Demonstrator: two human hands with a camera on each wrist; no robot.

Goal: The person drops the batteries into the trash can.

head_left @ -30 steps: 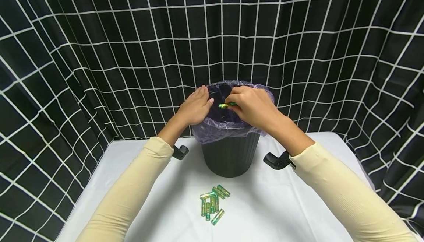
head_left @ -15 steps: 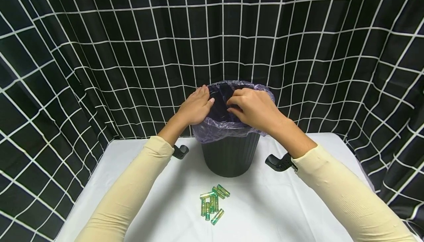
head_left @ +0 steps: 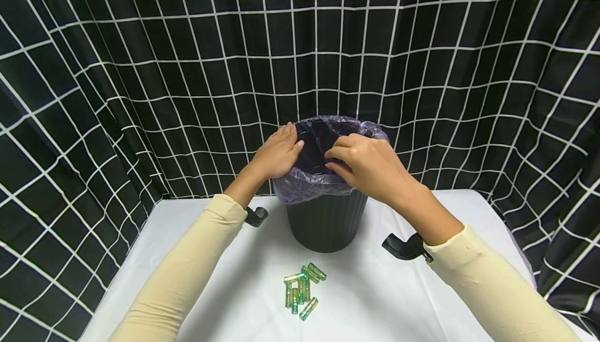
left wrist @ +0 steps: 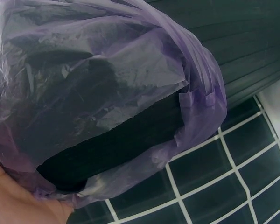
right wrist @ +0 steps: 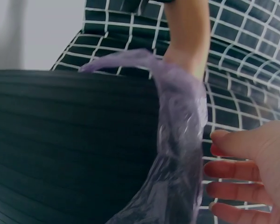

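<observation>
A dark ribbed trash bin [head_left: 325, 222] stands upright on the white table, lined with a thin purple bag [head_left: 307, 185] folded over its rim. My left hand [head_left: 276, 153] rests on the left side of the lined rim, fingers extended and thumb on the inner side. Over the right part of the opening hovers my right hand [head_left: 367, 165]; its loosely bent fingers [right wrist: 233, 170] hold nothing in the right wrist view. Several green and gold batteries [head_left: 301, 285] lie in a loose pile on the table in front of the bin.
A white cloth covers the table [head_left: 398, 300]. Behind and at both sides hangs a black curtain [head_left: 225, 92] with a white grid. Black wrist mounts [head_left: 403, 247] stick out below the cream sleeves.
The right hand let go of a battery over the bin's opening; the battery is out of sight. Since then that hand has drawn slightly back toward me. The left hand stayed put.
</observation>
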